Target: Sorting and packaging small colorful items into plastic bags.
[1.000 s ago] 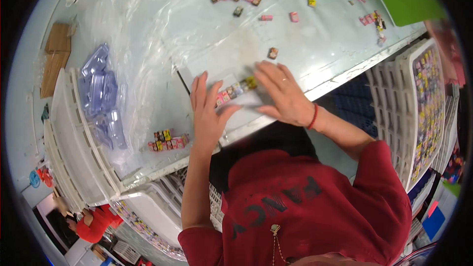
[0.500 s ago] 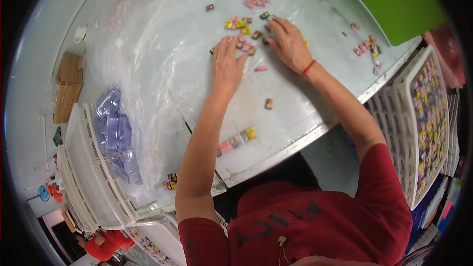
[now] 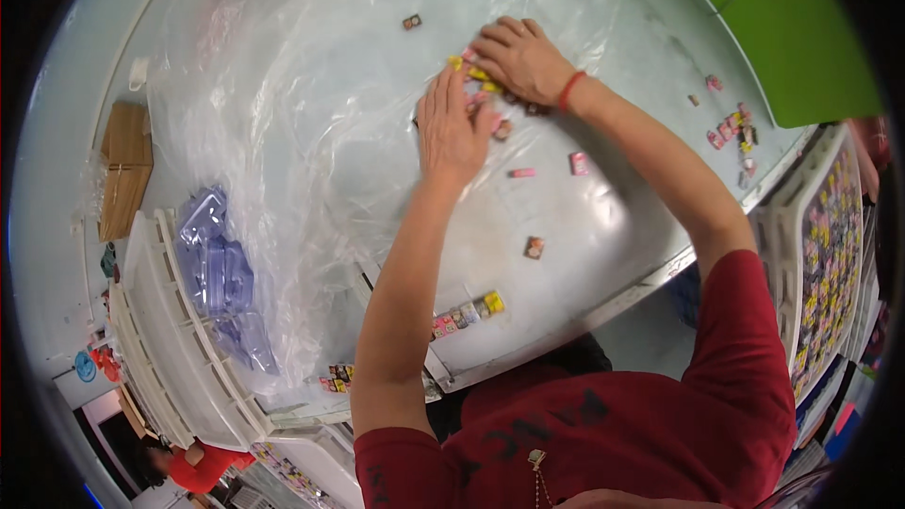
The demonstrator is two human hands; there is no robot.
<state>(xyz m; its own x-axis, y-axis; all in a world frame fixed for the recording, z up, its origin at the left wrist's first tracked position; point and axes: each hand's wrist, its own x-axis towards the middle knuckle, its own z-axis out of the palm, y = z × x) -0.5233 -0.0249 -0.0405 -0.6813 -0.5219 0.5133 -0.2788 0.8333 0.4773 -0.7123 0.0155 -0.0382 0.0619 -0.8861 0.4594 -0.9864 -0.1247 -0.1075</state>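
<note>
My left hand (image 3: 454, 137) lies on the white table with its fingers stretched out, touching the left side of a cluster of small printed pieces (image 3: 485, 87) in pink, yellow and dark brown. Over the far right side of the same cluster, my right hand (image 3: 528, 61) spreads its fingers, partly covering several pieces. The two hands hem the cluster in between them. Nearer to me lie a pink stick-like piece (image 3: 522, 172), a pink block (image 3: 578, 164) and a brown block (image 3: 534, 247). Beyond my left hand sits one dark piece (image 3: 412, 22).
Crumpled clear plastic sheeting (image 3: 302, 160) covers the table's left. A row of pieces (image 3: 468, 314) lies near the front edge, more pieces (image 3: 731, 127) at the right. Blue-tinted plastic trays (image 3: 222, 269), stacked white crates (image 3: 792, 245), a green board (image 3: 782, 28) and cardboard (image 3: 125, 170) surround it.
My right hand has moved left toward my left hand, drawing the cluster together. A pink block now shows where my right wrist was. The whole view has shifted slightly.
</note>
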